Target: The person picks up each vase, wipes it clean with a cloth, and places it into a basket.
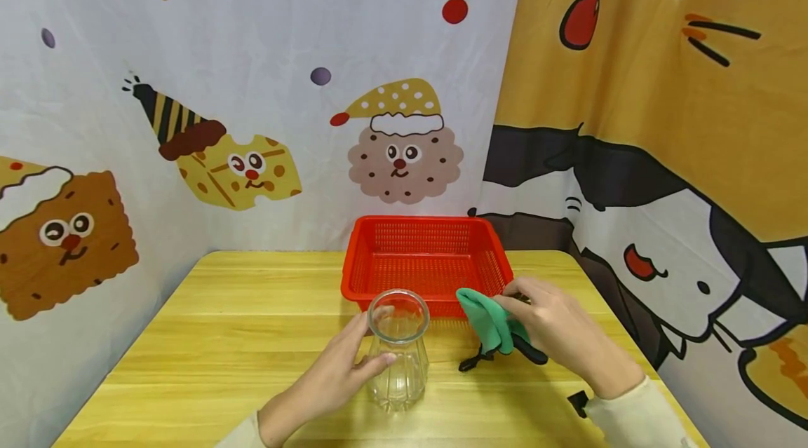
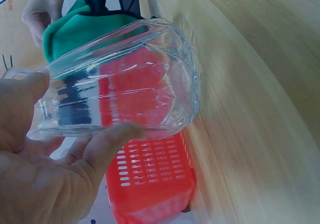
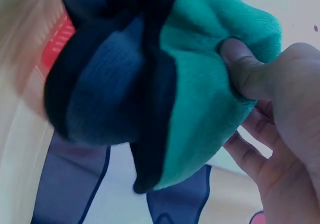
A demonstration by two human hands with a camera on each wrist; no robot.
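A clear glass jar [image 1: 399, 374] with a thick round rim stands upright at the front middle of the table, its base close to the wood. My left hand [image 1: 334, 371] grips it from the left side, fingers behind and thumb in front. To its right, my right hand [image 1: 552, 322] pinches a soft green cloth piece [image 1: 487, 322] with black edging and dark strap-like ends. In the right wrist view, the thumb presses into the green plush [image 3: 200, 103], while padded dark flaps hang on its other side. The cloth's full shape is hidden by its folds.
A red perforated plastic basket [image 1: 423, 232] sits behind the jar and cloth, toward the back of the yellow wooden table [image 1: 240, 322]. Cartoon-printed curtains [image 1: 271, 27] enclose the back and both sides. A small dark piece [image 1: 577, 404] shows beside the right sleeve.
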